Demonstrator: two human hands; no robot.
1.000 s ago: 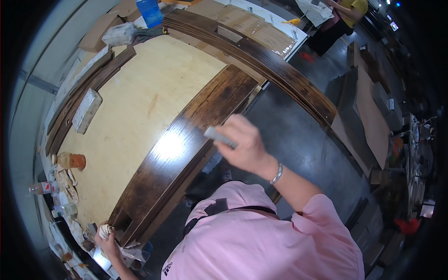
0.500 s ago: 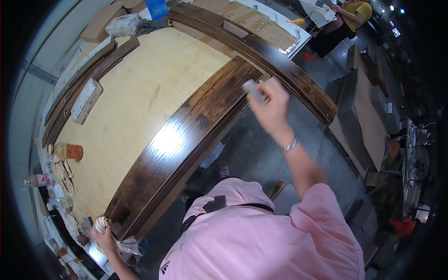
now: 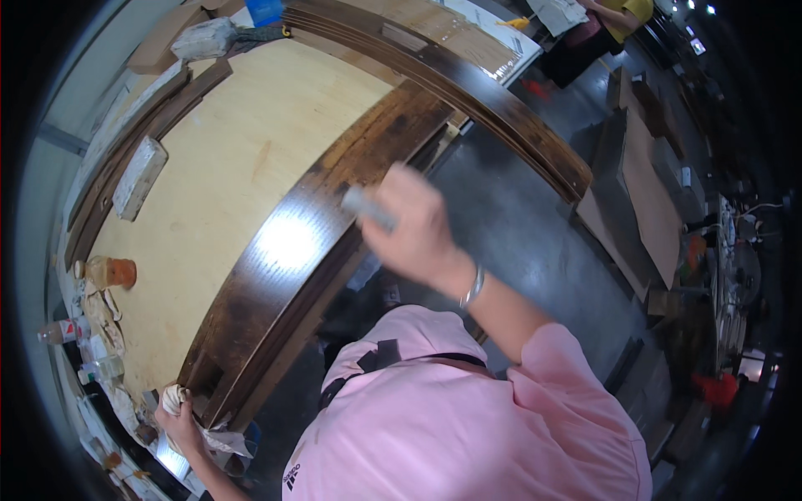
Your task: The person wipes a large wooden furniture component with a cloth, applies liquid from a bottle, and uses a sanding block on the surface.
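Note:
A long, dark brown wooden board [image 3: 234, 309] with a glossy patch lies along the near edge of the pale bench top [image 3: 225, 179]. My right hand [image 3: 411, 224], blurred by motion, is closed around a small grey block [image 3: 366, 207] at the near edge of the board, about midway along. The block's exact kind is too smeared to make out. At the board's lower left end, my left hand [image 3: 179, 426] grips a bunched whitish rag [image 3: 174, 399]. A loose part of a cloth hangs beside that end.
More dark boards [image 3: 493, 104] lie across the far side of the bench. Along the left stand a wrapped whitish block [image 3: 139, 178], a jar of orange-brown liquid [image 3: 111, 271] and a plastic bottle [image 3: 63, 331]. A person [image 3: 606, 33] stands far right, near leaning panels [image 3: 639, 200].
My right hand has swept left and nearer along the board with the grey block, from the far end to about the middle. My left hand stays at the lower left end with the rag.

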